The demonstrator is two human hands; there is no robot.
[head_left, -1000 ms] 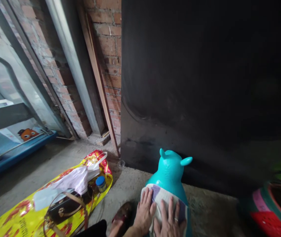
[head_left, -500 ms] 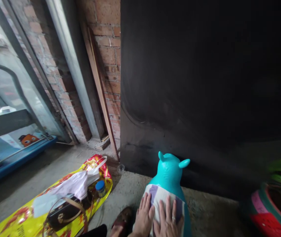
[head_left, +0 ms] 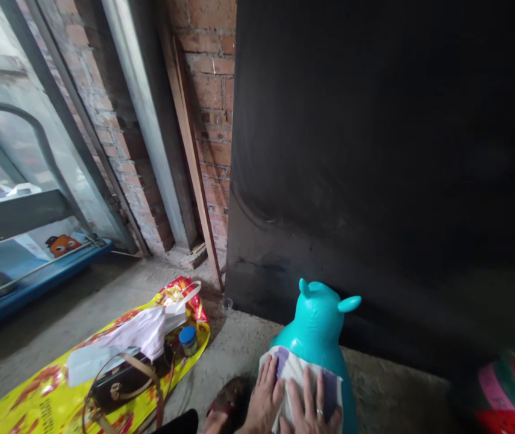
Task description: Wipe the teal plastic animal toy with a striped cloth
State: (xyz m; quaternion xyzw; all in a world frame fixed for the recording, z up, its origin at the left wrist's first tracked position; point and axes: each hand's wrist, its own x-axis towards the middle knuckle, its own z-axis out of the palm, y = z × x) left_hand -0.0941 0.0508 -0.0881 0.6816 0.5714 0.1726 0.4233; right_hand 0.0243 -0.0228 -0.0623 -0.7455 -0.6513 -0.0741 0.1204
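Cloth [head_left: 300, 386] on teal toy [head_left: 318, 328] — left hand [head_left: 264, 402], right hand [head_left: 311, 410] flat, grip released.

A yellow and red plastic sheet [head_left: 35, 398] lies on the concrete floor [head_left: 234, 343], carrying a dark handbag [head_left: 119, 386], a white bag [head_left: 144, 328] and a blue-capped jar [head_left: 188, 339]. Behind them a wooden plank [head_left: 191, 144] leans against the brick wall [head_left: 214, 90], beside a large dark panel [head_left: 383, 163]. A blue ledge [head_left: 35, 286] runs along the window at far left.
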